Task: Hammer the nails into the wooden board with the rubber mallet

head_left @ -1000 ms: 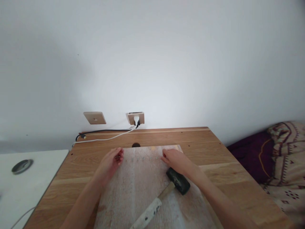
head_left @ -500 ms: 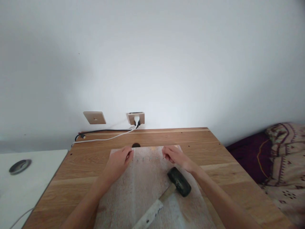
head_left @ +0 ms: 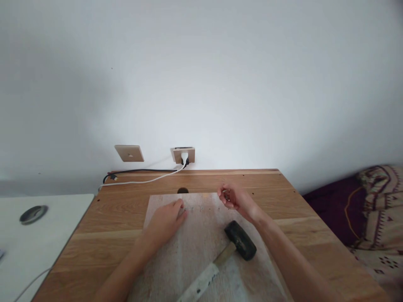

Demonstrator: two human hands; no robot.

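Note:
A pale, worn wooden board [head_left: 192, 239] lies on the table, with a row of small dots [head_left: 209, 208], possibly holes or nail heads, near its far edge. On the board's left side, at the end of that row, rests my left hand [head_left: 166, 219]; a gap shows between thumb and forefinger. Above the far right corner, my right hand [head_left: 234, 197] is curled with its fingers bent inward around small, shiny metal pieces too tiny to name surely. A mallet with a black head [head_left: 240, 240] and taped wooden handle lies diagonally on the board, below my right hand.
The wooden table [head_left: 103, 226] meets a white wall. A plug sits in the wall socket [head_left: 184, 156], with white and black cables [head_left: 138, 182] trailing left. A white surface [head_left: 63, 235] adjoins at left. Patterned fabric [head_left: 378, 209] lies at right.
My right hand has lifted and turned, its fingers now facing inward with metal pieces showing. My left hand has shifted right and nearer me, its thumb now stretched out. The mallet stays put.

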